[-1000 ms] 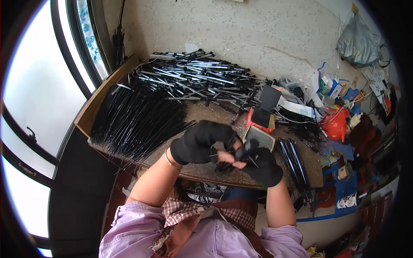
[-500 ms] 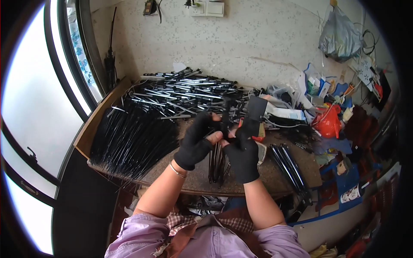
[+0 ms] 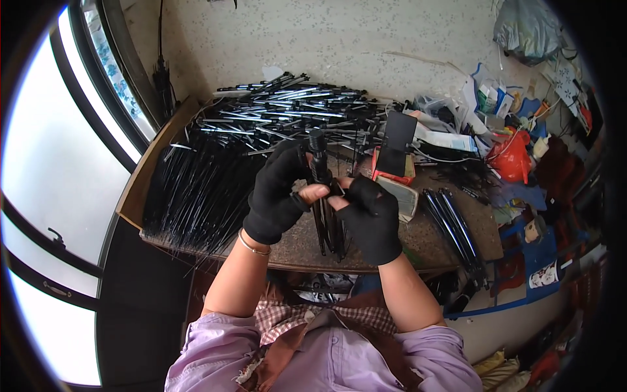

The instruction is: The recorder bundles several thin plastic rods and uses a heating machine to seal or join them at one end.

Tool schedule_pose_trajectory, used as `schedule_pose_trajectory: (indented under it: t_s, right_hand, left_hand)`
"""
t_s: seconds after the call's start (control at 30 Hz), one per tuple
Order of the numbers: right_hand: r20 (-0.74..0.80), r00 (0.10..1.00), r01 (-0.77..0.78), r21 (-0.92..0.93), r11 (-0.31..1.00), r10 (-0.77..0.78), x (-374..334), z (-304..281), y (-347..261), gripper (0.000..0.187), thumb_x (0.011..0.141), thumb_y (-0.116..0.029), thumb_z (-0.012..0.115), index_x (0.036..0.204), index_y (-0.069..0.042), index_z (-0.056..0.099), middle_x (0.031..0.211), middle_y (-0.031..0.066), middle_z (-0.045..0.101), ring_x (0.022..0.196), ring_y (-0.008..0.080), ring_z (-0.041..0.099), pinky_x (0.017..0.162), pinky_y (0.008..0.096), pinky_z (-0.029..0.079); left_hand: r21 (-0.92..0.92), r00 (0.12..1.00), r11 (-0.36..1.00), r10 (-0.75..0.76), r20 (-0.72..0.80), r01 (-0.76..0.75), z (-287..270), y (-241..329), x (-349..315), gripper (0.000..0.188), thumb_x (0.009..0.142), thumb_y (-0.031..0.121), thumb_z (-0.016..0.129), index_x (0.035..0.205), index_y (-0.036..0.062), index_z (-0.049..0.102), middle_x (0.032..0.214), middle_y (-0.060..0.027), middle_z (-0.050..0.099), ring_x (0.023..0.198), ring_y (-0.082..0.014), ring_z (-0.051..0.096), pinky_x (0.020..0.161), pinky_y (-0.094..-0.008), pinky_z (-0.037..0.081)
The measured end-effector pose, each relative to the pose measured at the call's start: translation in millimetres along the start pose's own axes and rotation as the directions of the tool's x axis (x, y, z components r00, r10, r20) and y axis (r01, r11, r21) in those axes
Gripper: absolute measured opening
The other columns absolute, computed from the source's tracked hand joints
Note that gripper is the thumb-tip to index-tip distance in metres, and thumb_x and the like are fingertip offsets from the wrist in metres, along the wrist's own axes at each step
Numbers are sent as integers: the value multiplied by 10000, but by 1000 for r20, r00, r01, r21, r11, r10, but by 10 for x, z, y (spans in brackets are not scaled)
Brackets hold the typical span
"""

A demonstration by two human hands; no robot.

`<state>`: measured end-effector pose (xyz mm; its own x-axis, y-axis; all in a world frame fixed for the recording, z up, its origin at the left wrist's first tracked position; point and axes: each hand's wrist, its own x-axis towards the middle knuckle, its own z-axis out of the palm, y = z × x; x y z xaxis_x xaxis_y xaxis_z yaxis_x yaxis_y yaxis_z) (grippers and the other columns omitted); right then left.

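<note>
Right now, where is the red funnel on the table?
In the head view, the red funnel sits at the table's right side, among clutter right of the upright black phone, well away from both gloved hands.

Loose rods (image 3: 196, 189) heaped at tabletop (image 3: 297, 245) left, assembled rods (image 3: 294, 108) piled behind, phone stand (image 3: 395, 147) right of centre, rod bundle (image 3: 457, 225) laid further right

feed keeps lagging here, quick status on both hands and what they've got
Left hand and right hand, both in black gloves, shut on a black rod assembly held upright over the table. Loose rod pile behind, nothing in the way.
</note>
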<state>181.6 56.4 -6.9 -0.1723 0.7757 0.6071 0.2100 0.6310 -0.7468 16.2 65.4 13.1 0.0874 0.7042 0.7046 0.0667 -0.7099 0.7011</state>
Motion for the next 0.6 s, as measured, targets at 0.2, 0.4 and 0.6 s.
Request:
schedule_pose_trajectory:
  t_s: [0.2,0.4,0.6]
  right_hand:
    - [-31,992,127,139,982,-124,-66,-53,134,274,718,-29,690,976,-8,600,795,58,611,677,128,575,627,256,455]
    - [108,961,275,-278,920,-255,-165,-142,-247,299,724,-34,676,1011,-8,597,798,107,604,641,209,593,631,260,463]
    - [27,971,229,-389,892,-238,-143,-108,-260,304,748,-45,647,1042,-12,579,849,136,606,755,257,618,674,278,481]
  left_hand:
    - [198,991,971,129,46,-136,-49,-6,-68,284,678,31,727,928,7,594,860,-63,590,788,-172,569,709,-272,451]
    - [-241,985,964,-74,158,111,-25,-77,-218,317,689,50,729,975,1,601,906,-81,603,783,-182,584,695,-275,459]
    - [-23,996,999,-48,-74,46,265,191,-285,273,724,74,704,959,-10,594,905,-94,603,788,-187,591,692,-270,460]
